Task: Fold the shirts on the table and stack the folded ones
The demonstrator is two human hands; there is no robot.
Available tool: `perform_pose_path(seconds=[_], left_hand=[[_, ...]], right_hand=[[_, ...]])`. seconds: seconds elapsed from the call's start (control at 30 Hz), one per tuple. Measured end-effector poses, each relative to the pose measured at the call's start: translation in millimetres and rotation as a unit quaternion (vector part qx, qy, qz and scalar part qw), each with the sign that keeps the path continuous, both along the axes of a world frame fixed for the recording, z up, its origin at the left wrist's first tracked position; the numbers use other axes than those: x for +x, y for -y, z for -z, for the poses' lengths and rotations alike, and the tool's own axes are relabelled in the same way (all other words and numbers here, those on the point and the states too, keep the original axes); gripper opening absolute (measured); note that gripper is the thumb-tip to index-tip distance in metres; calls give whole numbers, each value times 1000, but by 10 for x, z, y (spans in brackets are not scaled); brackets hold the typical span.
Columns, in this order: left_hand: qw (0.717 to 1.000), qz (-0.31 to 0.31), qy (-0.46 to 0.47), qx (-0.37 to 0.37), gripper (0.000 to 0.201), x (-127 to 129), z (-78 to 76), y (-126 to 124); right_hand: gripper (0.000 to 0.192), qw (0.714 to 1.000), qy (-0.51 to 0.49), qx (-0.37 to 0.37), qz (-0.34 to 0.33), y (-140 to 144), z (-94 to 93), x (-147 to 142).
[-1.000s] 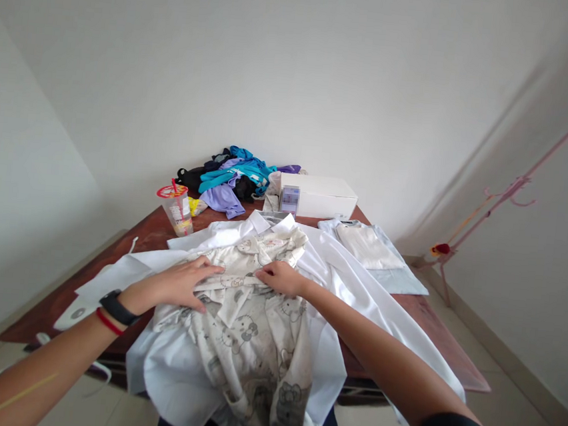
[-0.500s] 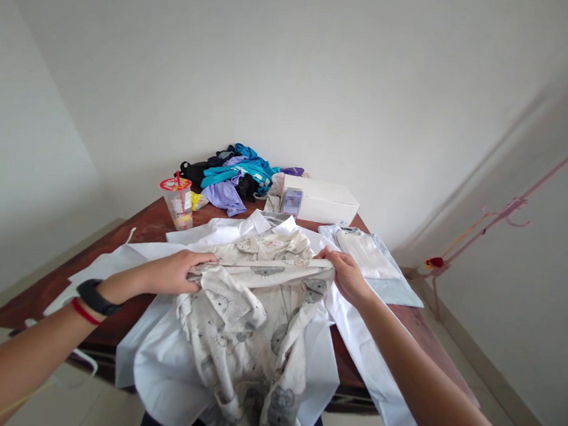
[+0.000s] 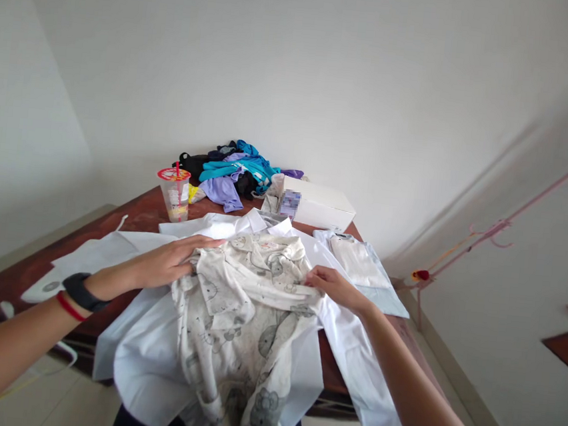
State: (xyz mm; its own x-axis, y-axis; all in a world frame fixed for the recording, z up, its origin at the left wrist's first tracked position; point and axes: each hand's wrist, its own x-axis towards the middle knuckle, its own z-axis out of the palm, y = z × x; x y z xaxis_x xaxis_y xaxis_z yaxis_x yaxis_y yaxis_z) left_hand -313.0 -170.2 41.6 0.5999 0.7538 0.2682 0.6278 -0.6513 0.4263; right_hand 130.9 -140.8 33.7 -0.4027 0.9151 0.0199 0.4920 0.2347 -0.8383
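printed garment lies on top of the spread shirt, both draped over the table near edge. left hand sits at the garment's left side, right hand at its right. behind them, cup far left, clothes pile at the back, box right of the pile. folded clothes lie in front of the box, right of the garment.

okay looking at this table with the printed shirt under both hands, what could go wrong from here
The printed shirt and the white shirt beneath it hang well over the table edge, so both could slide off if the left hand and right hand let go. Tugging the white shirt might also drag its far edge toward the cup and tip it.
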Motion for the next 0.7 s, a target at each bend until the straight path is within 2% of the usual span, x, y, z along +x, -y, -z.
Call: perform_pose_path(seconds=[0.1, 0.13, 0.2, 0.27, 0.3, 0.4, 0.43, 0.5, 0.57, 0.63, 0.7], left_hand=[[998, 16, -27, 53, 75, 18, 42, 37], [997, 22, -39, 60, 68, 41, 59, 50], [996, 38, -59, 47, 43, 98, 98, 75], [997, 45, -62, 14, 19, 151, 127, 104], [998, 43, -52, -3, 14, 169, 131, 120], [999, 25, 12, -35, 16, 165, 80, 181], [998, 17, 39, -42, 19, 138, 47, 202], [994, -16, 89, -54, 24, 36, -19, 231], [984, -86, 141, -63, 29, -132, -59, 232], [954, -189, 226, -55, 32, -342, -59, 203], [906, -270, 321, -55, 37, -544, -35, 164]], right_hand=[[38, 997, 60, 47, -35, -5, 14, -249], [37, 994, 69, 70, -52, 10, 18, -364], [47, 985, 93, 103, -107, 61, 40, -609], [57, 973, 126, 99, -165, 120, 93, -829], [54, 968, 140, 92, -186, 146, 128, -913], [19, 962, 149, 99, -208, 195, 211, -1015], [14, 963, 139, 109, -202, 203, 214, -996], [20, 971, 110, 118, -177, 218, 171, -887], [28, 981, 66, 105, -147, 243, 81, -697], [31, 990, -9, 70, -118, 284, -8, -439], [31, 988, -125, 10, -89, 342, -56, -119]])
